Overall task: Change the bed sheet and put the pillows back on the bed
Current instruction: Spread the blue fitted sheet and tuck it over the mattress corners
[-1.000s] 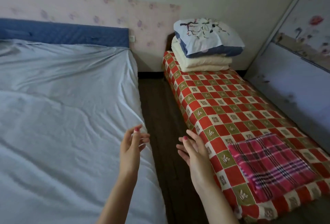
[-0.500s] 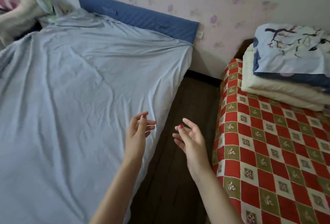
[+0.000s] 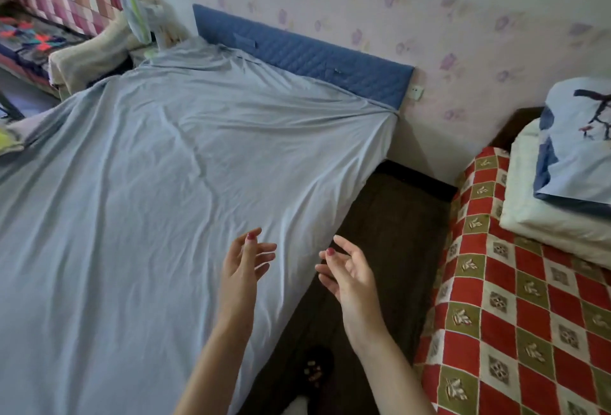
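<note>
Both hands are hanging in the air with fingers loose, grasping nothing: the left hand (image 3: 246, 257) is hovering over the near edge of the pale blue sheet (image 3: 158, 190), the right hand (image 3: 347, 271) over the dark floor (image 3: 380, 233) in the aisle. The sheet is lying spread and wrinkled on the bed (image 3: 330, 223), its long axis running away toward the blue headboard (image 3: 304, 54). The pillows (image 3: 575, 163) are sitting stacked to the far right on the checked bed (image 3: 515, 315), nearer the right hand, across the narrow aisle.
</note>
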